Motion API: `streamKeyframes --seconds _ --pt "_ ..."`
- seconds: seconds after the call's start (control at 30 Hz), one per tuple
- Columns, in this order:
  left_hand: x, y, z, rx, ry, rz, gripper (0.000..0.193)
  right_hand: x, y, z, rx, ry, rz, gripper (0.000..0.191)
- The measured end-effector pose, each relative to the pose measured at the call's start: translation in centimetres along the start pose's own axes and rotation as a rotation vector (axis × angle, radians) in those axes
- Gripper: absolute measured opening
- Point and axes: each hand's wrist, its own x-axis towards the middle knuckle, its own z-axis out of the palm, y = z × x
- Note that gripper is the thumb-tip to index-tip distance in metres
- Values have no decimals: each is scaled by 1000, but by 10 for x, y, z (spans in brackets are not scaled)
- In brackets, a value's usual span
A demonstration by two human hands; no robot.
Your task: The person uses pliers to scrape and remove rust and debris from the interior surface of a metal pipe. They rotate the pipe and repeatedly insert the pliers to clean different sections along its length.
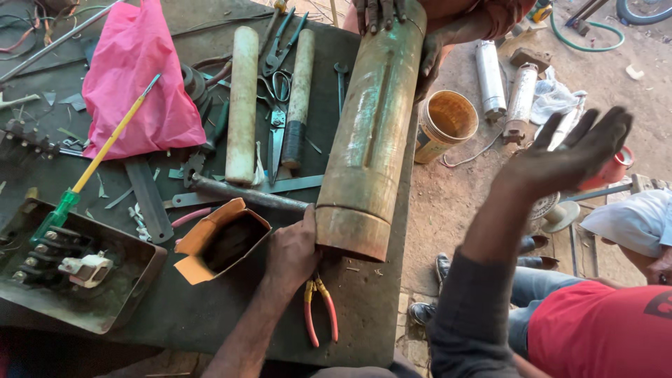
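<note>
Far left of the workbench (210,315): a rusty open metal box (105,294) with electrical contacts inside, a green-handled screwdriver with a yellow shaft (105,143) lying across towards a pink plastic bag (140,77). Just right of the box sat a small open orange carton (220,241). Behind it, two pale wooden handles (243,98), scissors (278,119) and flat metal strips.

The person's left hand (294,252) was closed against the near end of a large corroded metal cylinder (371,133), fingers wrapped on its lower left edge. The cylinder lay lengthwise along the bench's right side, a slot running down its top. Red-handled pliers (318,315) lay on the bench just under that hand.

At the cylinder's far end, another person's two hands (399,28) gripped it.

Right of the bench, a yellow tin (444,122) stood on the dirt floor. The right hand (567,157) was raised in the air, open, fingers spread, touching nothing. A co-worker in a red shirt (602,329) sat at lower right.
</note>
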Motion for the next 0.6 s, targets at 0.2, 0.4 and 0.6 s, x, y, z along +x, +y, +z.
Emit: streamKeyframes --seconds 0.2,0.4,0.6 --pt "-1 10 -5 48 -63 -51 68 -66 10 14 292 -1547 748 51" --pt "-16 22 -10 101 -78 -19 83 -117 -56 8 -394 -1430 335 52" --pt "-10 24 -4 122 -25 15 81 -168 -79 -37 -743 -1483 7 88"
